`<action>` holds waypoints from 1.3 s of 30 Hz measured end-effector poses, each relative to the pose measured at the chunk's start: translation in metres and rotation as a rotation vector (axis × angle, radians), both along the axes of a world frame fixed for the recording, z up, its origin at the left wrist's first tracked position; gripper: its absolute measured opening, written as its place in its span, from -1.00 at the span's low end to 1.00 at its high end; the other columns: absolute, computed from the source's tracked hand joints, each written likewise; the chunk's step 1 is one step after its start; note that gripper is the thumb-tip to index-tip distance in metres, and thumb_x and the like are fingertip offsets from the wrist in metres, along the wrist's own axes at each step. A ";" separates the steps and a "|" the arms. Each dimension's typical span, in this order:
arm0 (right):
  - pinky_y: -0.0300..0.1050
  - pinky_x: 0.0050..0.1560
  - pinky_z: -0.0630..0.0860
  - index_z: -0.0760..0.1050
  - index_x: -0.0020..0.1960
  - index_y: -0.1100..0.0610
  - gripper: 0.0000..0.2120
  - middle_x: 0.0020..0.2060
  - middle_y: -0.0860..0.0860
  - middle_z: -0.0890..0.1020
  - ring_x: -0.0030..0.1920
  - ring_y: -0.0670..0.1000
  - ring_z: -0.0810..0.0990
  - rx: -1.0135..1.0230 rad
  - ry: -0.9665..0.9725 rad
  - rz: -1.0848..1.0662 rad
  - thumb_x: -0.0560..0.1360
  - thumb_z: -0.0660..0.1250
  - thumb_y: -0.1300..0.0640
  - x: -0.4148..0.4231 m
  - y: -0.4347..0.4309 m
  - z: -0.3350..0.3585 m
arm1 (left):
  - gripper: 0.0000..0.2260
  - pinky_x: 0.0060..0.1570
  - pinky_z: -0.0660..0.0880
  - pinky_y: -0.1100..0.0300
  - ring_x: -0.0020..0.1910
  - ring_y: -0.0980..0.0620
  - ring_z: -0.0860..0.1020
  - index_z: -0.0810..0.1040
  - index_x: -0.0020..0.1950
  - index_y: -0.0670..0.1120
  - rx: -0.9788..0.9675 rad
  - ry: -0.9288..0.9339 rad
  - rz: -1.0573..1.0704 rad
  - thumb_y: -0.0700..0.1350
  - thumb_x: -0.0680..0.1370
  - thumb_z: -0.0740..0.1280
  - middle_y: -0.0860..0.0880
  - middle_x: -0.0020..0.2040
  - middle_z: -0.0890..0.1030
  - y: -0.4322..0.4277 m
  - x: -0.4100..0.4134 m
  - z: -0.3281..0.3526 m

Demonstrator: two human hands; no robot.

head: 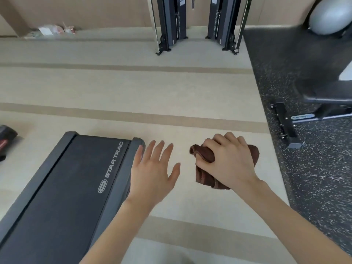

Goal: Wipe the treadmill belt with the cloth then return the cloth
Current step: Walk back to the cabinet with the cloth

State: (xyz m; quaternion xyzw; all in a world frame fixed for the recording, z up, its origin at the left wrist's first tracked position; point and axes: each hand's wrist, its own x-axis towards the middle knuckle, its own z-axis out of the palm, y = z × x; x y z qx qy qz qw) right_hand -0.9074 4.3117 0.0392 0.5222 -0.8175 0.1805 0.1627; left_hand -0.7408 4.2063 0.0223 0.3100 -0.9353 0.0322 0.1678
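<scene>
1 brown cloth (207,178), bunched into folds, is gripped by the right hand (229,161), whose fingers curl over the top of it while the thumb presses into its near side; the bundle is seen against the pale floor (133,88), to the right of the treadmill and apart from it, and whether it touches the floor cannot be told. The left hand (153,172) is wide, palm down and fingers spread, holding nothing, just beside the treadmill's right side rail (122,168), between the rail and the cloth. The dark treadmill belt (66,187) runs from the lower left toward its far end, with white "STAR TRAC" lettering along its right edge. On the far left a red and black object (6,140) lies on the floor. To the right is a speckled black rubber mat (314,178) carrying the base of a bench (285,122). Farther off, 2 black machine posts (172,21) stand by the wall, and a grey ball (329,16) sits at the top right.
</scene>
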 end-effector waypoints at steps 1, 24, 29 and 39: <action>-0.04 -0.26 0.42 0.56 -0.29 0.04 -0.65 -0.40 -0.04 0.53 -0.31 0.12 0.49 -0.015 -0.002 0.015 0.34 0.15 -0.19 0.002 0.000 0.010 | -0.52 0.27 0.38 -0.19 0.26 -0.18 0.50 0.56 0.25 -0.14 0.001 0.004 0.022 0.12 0.53 0.10 -0.14 0.20 0.59 0.002 0.003 0.011; -0.04 -0.25 0.43 0.56 -0.29 0.04 -0.76 -0.38 -0.07 0.52 -0.28 0.08 0.50 -0.150 -0.029 0.169 0.36 0.29 -0.12 -0.001 -0.220 0.038 | -0.52 0.33 0.20 -0.07 0.30 -0.15 0.47 0.54 0.30 -0.10 0.149 -0.013 0.169 0.13 0.56 0.06 -0.09 0.26 0.56 -0.178 0.028 0.039; -0.07 -0.25 0.41 0.57 -0.27 0.01 -0.77 -0.36 -0.10 0.53 -0.27 0.06 0.49 -0.139 0.014 0.175 0.36 0.29 -0.14 -0.030 -0.300 0.048 | -0.54 0.29 0.26 -0.05 0.30 -0.10 0.47 0.53 0.31 -0.06 0.206 0.002 0.118 0.15 0.54 0.12 -0.04 0.27 0.55 -0.268 -0.004 0.045; -0.05 -0.27 0.41 0.57 -0.26 0.00 -0.77 -0.36 -0.10 0.53 -0.27 0.06 0.49 -0.089 -0.006 0.237 0.37 0.29 -0.14 -0.117 -0.428 0.037 | -0.46 0.27 0.41 -0.05 0.27 -0.09 0.50 0.53 0.29 -0.04 0.247 0.020 0.159 0.19 0.60 -0.09 -0.02 0.26 0.56 -0.399 -0.084 0.048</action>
